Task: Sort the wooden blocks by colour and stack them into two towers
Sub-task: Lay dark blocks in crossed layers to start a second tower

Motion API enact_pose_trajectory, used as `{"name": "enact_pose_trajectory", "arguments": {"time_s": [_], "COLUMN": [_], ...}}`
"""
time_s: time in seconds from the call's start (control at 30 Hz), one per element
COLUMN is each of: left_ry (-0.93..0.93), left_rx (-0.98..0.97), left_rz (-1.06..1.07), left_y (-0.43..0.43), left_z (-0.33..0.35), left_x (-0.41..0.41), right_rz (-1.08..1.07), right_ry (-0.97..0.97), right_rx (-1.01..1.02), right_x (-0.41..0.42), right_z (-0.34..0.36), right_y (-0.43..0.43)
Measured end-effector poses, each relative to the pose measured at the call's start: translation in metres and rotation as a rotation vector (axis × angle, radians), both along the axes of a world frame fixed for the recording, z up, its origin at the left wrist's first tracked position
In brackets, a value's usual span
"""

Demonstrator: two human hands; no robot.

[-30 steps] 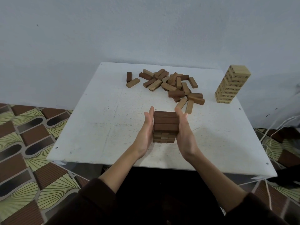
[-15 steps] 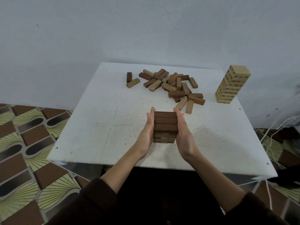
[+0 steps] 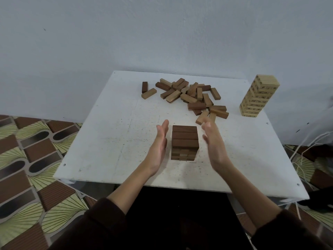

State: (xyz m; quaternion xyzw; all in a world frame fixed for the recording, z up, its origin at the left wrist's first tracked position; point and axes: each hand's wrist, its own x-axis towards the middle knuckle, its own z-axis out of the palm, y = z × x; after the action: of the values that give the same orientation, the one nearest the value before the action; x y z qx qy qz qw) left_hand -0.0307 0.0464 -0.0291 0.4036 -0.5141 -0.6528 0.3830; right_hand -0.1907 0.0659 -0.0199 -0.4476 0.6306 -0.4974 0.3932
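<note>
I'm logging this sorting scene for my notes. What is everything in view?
table: one, white, centre of the view
dark tower: one, dark brown, near middle of the table
light tower: one, pale wood, far right corner of the table
loose blocks: a heap too overlapped to count exactly, dark and pale mixed, far middle of the table
wall: one, pale grey-blue, behind the table
floor tiles: many, brown, black and yellow-green pattern, on both sides of the table
cords: a few, white, on the floor at right
sleeves: two, dark, bottom edge
left hand: one, open, just left of the dark tower
right hand: one, open, right of the dark tower, apart from it
</note>
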Motion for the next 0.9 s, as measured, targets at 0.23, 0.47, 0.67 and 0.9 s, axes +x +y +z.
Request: {"name": "enact_pose_trajectory", "arguments": {"time_s": [0.23,0.47,0.67,0.9], "left_ry": [-0.122,-0.262,-0.459,-0.703], "left_rx": [-0.085,-0.123,-0.2,-0.42], "left_rz": [0.131,0.19,0.098,-0.084], "left_y": [-0.032,-0.063,-0.091,-0.122], "left_z": [0.003,-0.002,0.0,0.007], "left_x": [0.018,0.025,0.019,-0.005], "right_rz": [0.014,0.251,0.379,0.205], "right_ry": [0.58,0.814,0.713,0.883], "right_rx": [0.131,0.247,0.132,0.028], "right_x": [-0.054,-0.052,-0.038,-0.054], "right_z": [0.005,0.006,0.011,0.011], "right_y": [-0.057,-0.084,-0.099,-0.132]}}
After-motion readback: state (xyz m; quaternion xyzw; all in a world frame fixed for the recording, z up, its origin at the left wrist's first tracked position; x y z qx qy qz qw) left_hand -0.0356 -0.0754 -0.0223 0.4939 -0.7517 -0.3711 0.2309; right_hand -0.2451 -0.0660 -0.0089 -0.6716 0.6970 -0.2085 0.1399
